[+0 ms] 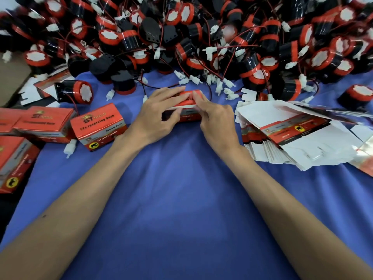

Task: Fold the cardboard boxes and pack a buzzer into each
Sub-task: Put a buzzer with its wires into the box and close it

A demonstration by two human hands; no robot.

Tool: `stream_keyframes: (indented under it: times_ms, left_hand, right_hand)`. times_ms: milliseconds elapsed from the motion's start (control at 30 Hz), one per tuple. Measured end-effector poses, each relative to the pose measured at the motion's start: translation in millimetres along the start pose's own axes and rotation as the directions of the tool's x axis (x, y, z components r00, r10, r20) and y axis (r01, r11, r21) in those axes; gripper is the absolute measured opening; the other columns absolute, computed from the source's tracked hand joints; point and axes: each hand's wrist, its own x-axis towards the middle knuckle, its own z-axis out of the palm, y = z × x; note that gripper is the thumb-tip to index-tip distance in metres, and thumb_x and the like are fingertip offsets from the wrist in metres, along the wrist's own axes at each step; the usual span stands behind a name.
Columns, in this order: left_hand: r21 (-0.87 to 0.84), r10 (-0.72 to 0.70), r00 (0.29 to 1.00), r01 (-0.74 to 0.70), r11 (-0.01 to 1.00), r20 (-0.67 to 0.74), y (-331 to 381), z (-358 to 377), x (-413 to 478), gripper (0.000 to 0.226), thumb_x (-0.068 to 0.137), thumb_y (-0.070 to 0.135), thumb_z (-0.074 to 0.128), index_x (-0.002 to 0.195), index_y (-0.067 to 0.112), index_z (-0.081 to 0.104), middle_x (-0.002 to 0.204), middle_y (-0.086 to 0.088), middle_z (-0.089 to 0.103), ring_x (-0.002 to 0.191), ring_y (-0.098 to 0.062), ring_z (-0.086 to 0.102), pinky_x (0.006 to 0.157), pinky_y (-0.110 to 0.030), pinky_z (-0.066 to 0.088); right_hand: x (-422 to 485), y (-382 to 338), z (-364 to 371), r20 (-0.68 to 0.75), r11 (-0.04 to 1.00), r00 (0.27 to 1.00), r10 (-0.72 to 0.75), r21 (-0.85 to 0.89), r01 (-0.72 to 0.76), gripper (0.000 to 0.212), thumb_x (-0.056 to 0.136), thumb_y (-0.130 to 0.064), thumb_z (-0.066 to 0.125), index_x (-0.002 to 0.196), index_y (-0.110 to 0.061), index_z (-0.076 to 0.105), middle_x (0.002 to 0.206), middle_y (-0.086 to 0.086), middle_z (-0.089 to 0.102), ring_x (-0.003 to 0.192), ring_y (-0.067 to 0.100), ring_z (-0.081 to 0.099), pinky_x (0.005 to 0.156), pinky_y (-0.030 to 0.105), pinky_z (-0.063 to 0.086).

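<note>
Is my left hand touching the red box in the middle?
Touching. In the head view the left hand lays fingers across the red box, thumb on its front.

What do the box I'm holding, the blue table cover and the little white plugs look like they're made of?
Box: thin cardboard, glossy red print; it catches light, and the flat blanks beside it show plain white backs. Table cover: matte blue cloth, with soft creases. Plugs: likely moulded white plastic, from their hard, squared shapes.
</note>
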Motion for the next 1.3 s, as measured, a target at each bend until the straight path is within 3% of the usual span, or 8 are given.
stream_keyframes:
  times_ms: [200, 333, 567, 667, 800, 1000, 1167, 1300]
  left_hand:
    - [0.08, 0.108, 0.994, -0.108, 0.991, 0.004, -4.5, -0.1, 2.5, 0.031, 0.091, -0.001, 0.058, 0.121, -0.008, 0.06, 0.129, -0.023, 0.057, 0.119, -0.042, 0.055, 0.103, -0.045, 0.041]
    - [0.103, 0.116, 0.993, -0.113, 0.988, -0.018, -2.8, 0.7, 0.5, 0.031, 0.088, -0.009, 0.057, 0.118, -0.007, 0.063, 0.124, -0.02, 0.062, 0.116, -0.044, 0.056, 0.098, -0.051, 0.047]
    - [0.232, 0.166, 0.985, -0.151, 0.961, -0.043, 2.2, 3.9, -3.9, 0.031, 0.084, -0.01, 0.061, 0.115, -0.009, 0.065, 0.118, -0.024, 0.064, 0.115, -0.048, 0.056, 0.096, -0.055, 0.048]
    - [0.296, 0.203, 0.979, -0.188, 0.937, -0.023, 1.4, 3.4, -3.3, 0.033, 0.085, -0.005, 0.065, 0.117, -0.012, 0.062, 0.122, -0.027, 0.061, 0.114, -0.046, 0.058, 0.101, -0.067, 0.036]
    - [0.288, 0.184, 0.982, -0.163, 0.944, -0.048, 5.7, 1.4, -3.0, 0.031, 0.081, -0.012, 0.063, 0.112, -0.01, 0.066, 0.116, -0.025, 0.064, 0.109, -0.043, 0.062, 0.096, -0.057, 0.048]
    - [0.369, 0.087, 0.985, -0.028, 0.929, -0.146, 30.3, 6.3, -0.1, 0.026, 0.084, 0.016, 0.061, 0.101, 0.001, 0.074, 0.108, -0.014, 0.072, 0.105, -0.03, 0.068, 0.082, -0.04, 0.056]
    - [0.433, 0.06, 0.991, -0.002, 0.902, -0.121, 35.9, 12.9, -1.4, 0.032, 0.092, 0.028, 0.058, 0.111, 0.004, 0.067, 0.115, -0.011, 0.068, 0.104, -0.029, 0.065, 0.081, -0.041, 0.05]
    - [0.607, -0.083, 0.989, 0.14, 0.782, -0.122, 27.3, 1.1, 4.1, 0.028, 0.082, 0.028, 0.056, 0.097, 0.006, 0.065, 0.098, -0.014, 0.063, 0.092, -0.034, 0.057, 0.07, -0.042, 0.041]
  right_hand:
    - [-3.9, 0.0, -0.8, 0.157, 0.986, 0.987, -0.024, -0.157, 0.049, 0.041, 0.098, -0.006, 0.048, 0.139, -0.004, 0.046, 0.141, 0.019, 0.049, 0.093, 0.045, 0.061, 0.075, 0.051, 0.051]
    - [-4.9, 0.3, 2.4, 0.224, 0.952, 0.974, -0.025, -0.291, 0.092, 0.052, 0.098, 0.003, 0.038, 0.149, -0.005, 0.028, 0.161, 0.012, 0.008, 0.148, 0.031, 0.012, 0.103, 0.036, 0.04]
    - [-8.7, -2.1, 4.6, 0.26, 0.923, 0.965, -0.008, -0.369, 0.108, 0.056, 0.098, 0.003, 0.035, 0.151, -0.003, 0.017, 0.16, 0.012, 0.013, 0.148, 0.027, 0.01, 0.105, 0.033, 0.032]
    - [-11.5, -7.2, 5.6, 0.176, 0.927, 0.983, -0.055, -0.358, 0.116, 0.049, 0.096, 0.001, 0.039, 0.145, 0.003, 0.034, 0.152, 0.018, 0.033, 0.144, 0.029, 0.026, 0.103, 0.037, 0.037]
    - [-10.7, -12.1, 2.6, 0.101, 0.963, 0.992, -0.081, -0.25, 0.104, 0.044, 0.084, 0.005, 0.05, 0.127, 0.007, 0.056, 0.136, 0.021, 0.054, 0.13, 0.033, 0.048, 0.087, 0.043, 0.05]
    - [-13.7, -19.0, -2.5, 0.042, 0.993, 0.998, -0.049, -0.104, 0.053, 0.048, 0.08, 0.009, 0.048, 0.128, 0.009, 0.055, 0.135, 0.023, 0.053, 0.126, 0.037, 0.051, 0.094, 0.042, 0.048]
    - [-15.7, -20.0, -7.2, -0.032, 0.999, 0.999, -0.014, 0.037, 0.015, 0.045, 0.078, 0.007, 0.042, 0.119, 0.006, 0.06, 0.11, 0.022, 0.067, 0.09, 0.041, 0.065, 0.071, 0.052, 0.053]
    - [-13.8, -14.9, -4.9, 0.08, 0.994, 0.993, 0.089, -0.073, -0.083, 0.048, 0.087, -0.001, 0.041, 0.135, -0.004, 0.046, 0.13, 0.012, 0.056, 0.103, 0.034, 0.062, 0.081, 0.046, 0.047]
